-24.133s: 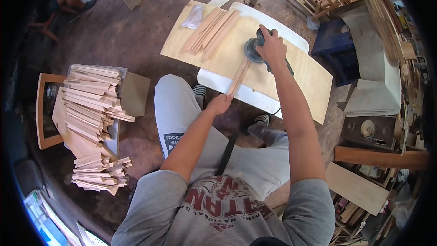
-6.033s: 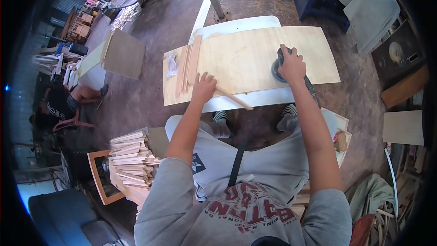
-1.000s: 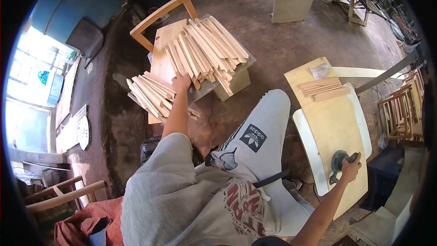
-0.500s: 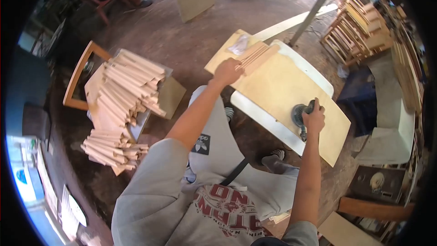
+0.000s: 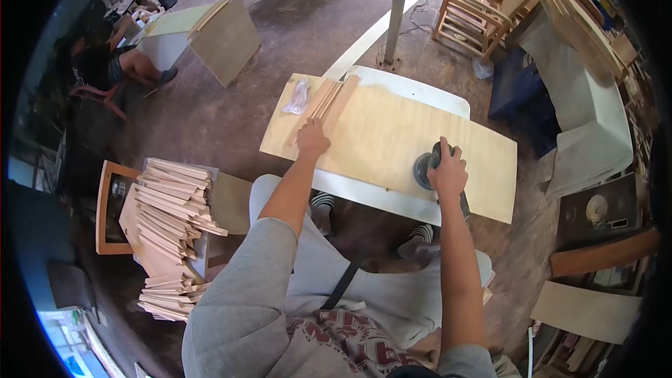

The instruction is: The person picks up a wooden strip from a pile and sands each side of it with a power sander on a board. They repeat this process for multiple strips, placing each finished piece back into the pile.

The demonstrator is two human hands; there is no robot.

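My left hand (image 5: 313,138) rests on the near ends of several thin wooden strips (image 5: 327,101), its fingers closed over them. The strips lie side by side near the left end of a pale plywood board (image 5: 392,126). On the board's right part, my right hand (image 5: 448,168) is wrapped round a dark round power sander (image 5: 423,170), whose pad sits on the wood. A clear plastic bag (image 5: 298,96) lies at the board's left end. Under the board shows a white surface (image 5: 378,197).
Many wooden strips (image 5: 171,199) are piled at my left beside a wooden frame (image 5: 112,243). A metal post (image 5: 397,14) stands beyond the board. Stacked chairs (image 5: 476,10) and a blue box (image 5: 514,87) are at right. A person (image 5: 112,63) sits far left.
The view has turned, so the board appears more level and further left. Both hands stay on the strips and the sander.
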